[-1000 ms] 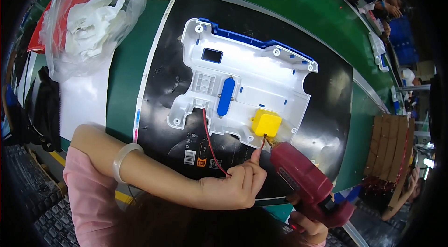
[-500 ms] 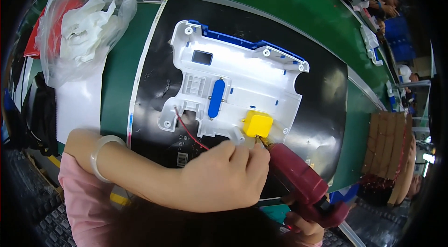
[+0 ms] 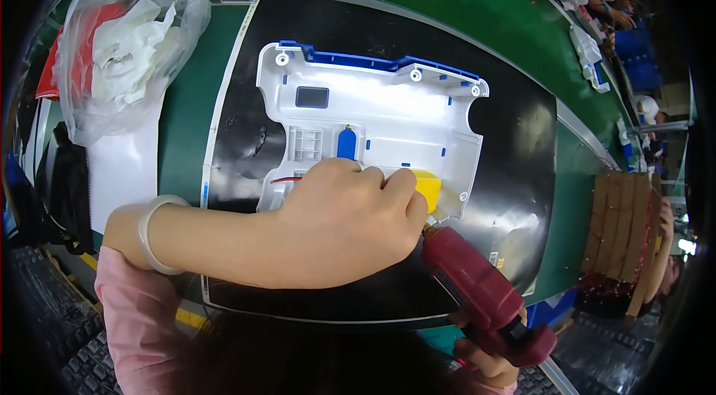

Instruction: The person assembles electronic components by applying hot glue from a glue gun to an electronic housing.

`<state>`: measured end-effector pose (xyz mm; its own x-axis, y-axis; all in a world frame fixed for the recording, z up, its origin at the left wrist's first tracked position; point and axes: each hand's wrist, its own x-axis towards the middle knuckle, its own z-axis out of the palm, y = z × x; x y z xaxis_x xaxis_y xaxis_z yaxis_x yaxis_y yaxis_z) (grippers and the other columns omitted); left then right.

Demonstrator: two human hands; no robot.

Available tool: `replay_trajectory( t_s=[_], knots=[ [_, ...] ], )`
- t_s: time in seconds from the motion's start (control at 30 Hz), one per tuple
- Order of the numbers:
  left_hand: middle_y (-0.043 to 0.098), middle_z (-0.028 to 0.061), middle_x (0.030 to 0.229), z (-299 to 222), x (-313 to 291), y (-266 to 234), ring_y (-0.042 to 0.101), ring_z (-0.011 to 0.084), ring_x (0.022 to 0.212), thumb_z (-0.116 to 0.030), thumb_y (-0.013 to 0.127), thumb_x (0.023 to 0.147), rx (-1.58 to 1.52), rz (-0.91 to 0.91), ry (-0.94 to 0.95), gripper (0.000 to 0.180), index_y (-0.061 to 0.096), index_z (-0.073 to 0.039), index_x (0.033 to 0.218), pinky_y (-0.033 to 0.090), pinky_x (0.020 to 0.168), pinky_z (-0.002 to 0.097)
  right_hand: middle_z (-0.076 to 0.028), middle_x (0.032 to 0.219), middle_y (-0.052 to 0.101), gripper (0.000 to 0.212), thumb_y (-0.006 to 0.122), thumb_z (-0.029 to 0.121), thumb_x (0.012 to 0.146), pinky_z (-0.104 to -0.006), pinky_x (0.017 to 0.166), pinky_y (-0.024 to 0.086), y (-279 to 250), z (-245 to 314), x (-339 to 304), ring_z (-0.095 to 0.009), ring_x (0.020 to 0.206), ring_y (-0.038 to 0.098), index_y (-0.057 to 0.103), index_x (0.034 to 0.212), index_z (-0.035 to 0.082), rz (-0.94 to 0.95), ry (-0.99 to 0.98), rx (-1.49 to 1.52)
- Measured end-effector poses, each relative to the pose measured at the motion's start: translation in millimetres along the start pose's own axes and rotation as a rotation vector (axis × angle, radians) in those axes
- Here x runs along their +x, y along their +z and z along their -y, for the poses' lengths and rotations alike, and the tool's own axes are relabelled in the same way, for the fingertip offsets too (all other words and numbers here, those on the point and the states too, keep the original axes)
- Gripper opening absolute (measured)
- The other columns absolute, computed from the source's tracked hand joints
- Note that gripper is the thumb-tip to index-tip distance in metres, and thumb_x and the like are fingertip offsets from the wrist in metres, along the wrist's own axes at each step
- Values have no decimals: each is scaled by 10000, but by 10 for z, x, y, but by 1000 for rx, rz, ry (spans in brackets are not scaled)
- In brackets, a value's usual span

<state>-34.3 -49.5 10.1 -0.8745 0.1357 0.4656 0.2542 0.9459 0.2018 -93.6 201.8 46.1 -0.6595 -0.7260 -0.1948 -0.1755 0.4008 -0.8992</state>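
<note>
A white plastic housing shell (image 3: pixel 388 115) with a blue edge lies open side up on a black mat. Over its near part, my left hand (image 3: pixel 354 212) is closed, fingers curled downward. A red wire (image 3: pixel 286 179) runs in under this hand; the fingertips are hidden. Beside my knuckles shows part of a yellow square part (image 3: pixel 428 190) in the shell, and a blue strip (image 3: pixel 347 143) is half covered. My right hand (image 3: pixel 485 361) grips the handle of a dark red glue gun (image 3: pixel 473 272). Its nozzle points at the shell's near edge, close to my left fingers.
The black mat (image 3: pixel 514 171) lies on a green bench. At the left are a clear plastic bag (image 3: pixel 190 14) with white paper and a white sheet (image 3: pixel 123 171). Brown cardboard (image 3: pixel 619 227) stands at the right. Beyond the bench, other people's hands (image 3: pixel 619 14) show.
My left hand has moved up over the shell, covering part of the blue strip and yellow part. The red wire shifted with it. The shell slid slightly left; the glue gun stayed nearly in place.
</note>
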Motion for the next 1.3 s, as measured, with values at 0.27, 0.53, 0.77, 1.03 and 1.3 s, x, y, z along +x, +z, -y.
replay_trajectory(
  t_s=[0.27,0.53,0.77,1.03,1.3],
  knots=[
    [465,39,650,-3,-19,-88,481,96,454,-80,590,579,6,169,1,153,522,-16,699,362,393,200,-72,667,584,305,645,150,460,-290,529,441,3,-2,-11,-240,564,570,595,743,47,-31,52,13],
    [462,41,651,-77,51,-77,486,100,464,-88,589,584,11,191,4,165,530,-12,718,367,401,201,-79,653,577,311,636,153,457,-292,509,436,-71,-58,-55,-243,540,562,594,745,41,-52,38,-13],
    [473,44,656,3,-23,-79,492,108,483,-91,587,585,14,197,-4,165,534,-8,717,371,409,201,-84,643,573,319,630,150,445,-292,501,434,14,-42,18,-245,530,558,592,740,37,-61,8,-45],
    [477,52,654,-13,-36,-84,492,117,505,-84,582,582,40,224,-4,158,533,-6,711,381,422,204,-72,642,575,288,635,152,447,-285,506,430,13,-38,-34,-238,526,556,594,711,45,-93,30,-71],
    [484,59,652,-90,40,-75,502,142,554,-74,570,559,72,222,1,171,539,-1,710,400,448,216,-65,671,588,275,633,143,478,-275,558,436,-61,-86,-120,-221,590,570,591,732,48,-97,122,54]
  ],
)
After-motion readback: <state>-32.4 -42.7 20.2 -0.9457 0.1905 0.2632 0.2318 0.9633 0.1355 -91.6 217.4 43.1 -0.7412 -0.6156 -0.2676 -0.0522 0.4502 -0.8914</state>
